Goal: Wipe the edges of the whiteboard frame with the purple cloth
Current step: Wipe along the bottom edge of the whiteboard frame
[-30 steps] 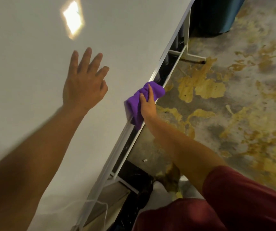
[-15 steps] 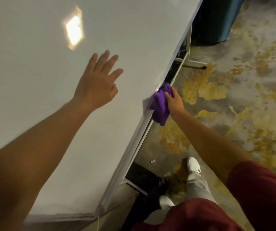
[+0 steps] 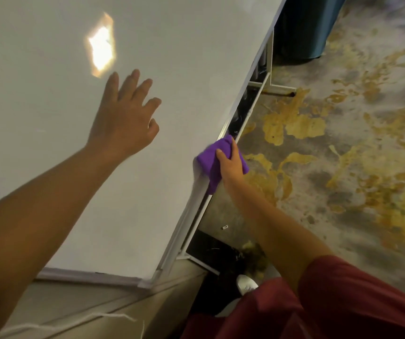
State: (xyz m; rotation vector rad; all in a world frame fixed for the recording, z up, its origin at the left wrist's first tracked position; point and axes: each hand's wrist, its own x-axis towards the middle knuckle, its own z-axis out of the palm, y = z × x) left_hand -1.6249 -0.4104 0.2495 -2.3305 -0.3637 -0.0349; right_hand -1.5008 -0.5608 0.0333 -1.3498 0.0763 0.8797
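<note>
Here my right hand (image 3: 230,165) clutches the purple cloth (image 3: 212,162) against the whiteboard frame (image 3: 186,216), while my left hand (image 3: 125,118), fingers spread, holds nothing beside it.

The person wore a dark red short sleeve (image 3: 358,297) on the right arm, light trousers (image 3: 228,307), and a white shoe (image 3: 246,285); both forearms were bare.

Grey concrete floor (image 3: 343,192) blotched with yellow stains (image 3: 292,123). A dark teal bin (image 3: 304,28) stands at the top edge; a small white scrap (image 3: 225,227) lies on the floor.
</note>
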